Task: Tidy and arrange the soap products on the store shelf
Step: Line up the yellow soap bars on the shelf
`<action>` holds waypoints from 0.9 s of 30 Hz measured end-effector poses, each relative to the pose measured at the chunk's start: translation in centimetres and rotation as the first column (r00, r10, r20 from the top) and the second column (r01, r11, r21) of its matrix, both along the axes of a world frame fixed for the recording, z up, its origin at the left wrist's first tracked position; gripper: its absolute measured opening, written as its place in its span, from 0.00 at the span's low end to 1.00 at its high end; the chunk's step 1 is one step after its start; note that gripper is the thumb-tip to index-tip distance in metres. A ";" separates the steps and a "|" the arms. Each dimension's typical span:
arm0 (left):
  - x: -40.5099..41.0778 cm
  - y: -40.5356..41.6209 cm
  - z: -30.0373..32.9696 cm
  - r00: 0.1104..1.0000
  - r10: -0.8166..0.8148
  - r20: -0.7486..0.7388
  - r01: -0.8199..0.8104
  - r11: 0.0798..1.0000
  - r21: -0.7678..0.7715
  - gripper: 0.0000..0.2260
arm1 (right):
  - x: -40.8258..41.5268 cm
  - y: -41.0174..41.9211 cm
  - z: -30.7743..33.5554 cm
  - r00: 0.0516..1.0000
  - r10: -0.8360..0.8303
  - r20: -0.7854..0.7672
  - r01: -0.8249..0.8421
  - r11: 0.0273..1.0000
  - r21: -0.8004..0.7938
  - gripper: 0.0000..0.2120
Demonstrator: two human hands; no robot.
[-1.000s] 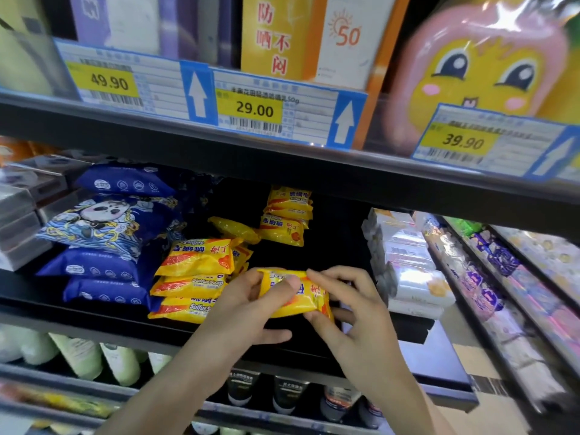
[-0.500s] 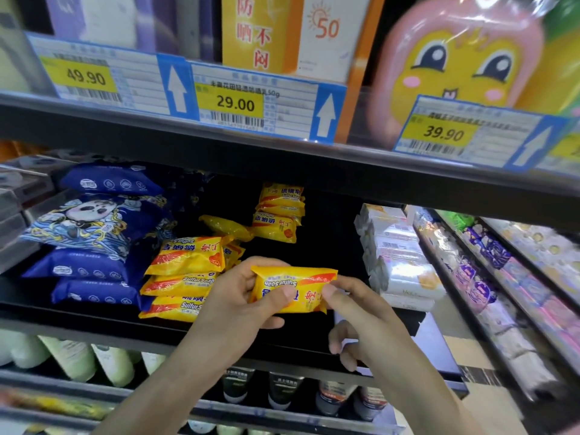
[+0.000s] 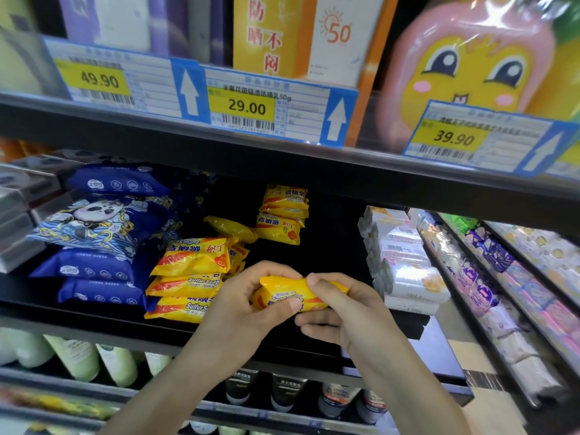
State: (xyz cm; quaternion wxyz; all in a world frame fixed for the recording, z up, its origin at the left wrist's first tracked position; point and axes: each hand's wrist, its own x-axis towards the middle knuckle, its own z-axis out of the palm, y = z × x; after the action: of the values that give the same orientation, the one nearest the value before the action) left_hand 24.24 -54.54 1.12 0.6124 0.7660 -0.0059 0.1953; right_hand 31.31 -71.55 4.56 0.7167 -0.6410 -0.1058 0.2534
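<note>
Yellow sulfur soap packet (image 3: pixel 293 298) sits in front of the black shelf (image 3: pixel 94 312), beside the front yellow stack (image 3: pixel 188 277); half a second ago its printed face stood toward the camera, now it has tipped flatter; the left hand (image 3: pixel 241 312) pinches its left end, the right hand (image 3: pixel 348 312) has closed its fingers round the right end; likely squaring it for stacking.
</note>
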 end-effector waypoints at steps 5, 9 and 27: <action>-0.2 0.1 -0.1 0.998 -0.039 -0.049 0.034 0.996 -0.085 0.23 | 0.0 0.1 -0.2 0.998 -0.056 0.025 0.056 0.998 -0.008 0.04; -0.5 0.1 0.1 0.993 -0.079 -0.088 0.062 0.981 -0.186 0.33 | -0.1 -0.2 0.0 0.994 -0.079 0.080 0.078 0.997 0.024 0.04; -0.5 0.2 1.7 0.892 -0.224 -0.393 -0.061 0.801 -0.595 0.28 | -1.7 -0.6 -2.9 0.736 -0.004 0.677 0.006 1.000 -0.001 0.24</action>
State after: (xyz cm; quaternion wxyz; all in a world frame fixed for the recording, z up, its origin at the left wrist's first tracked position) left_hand 23.73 -54.30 2.84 0.8132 0.5587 0.1615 -0.0205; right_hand 29.64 -72.14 1.67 0.6290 -0.6907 -0.3568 0.0013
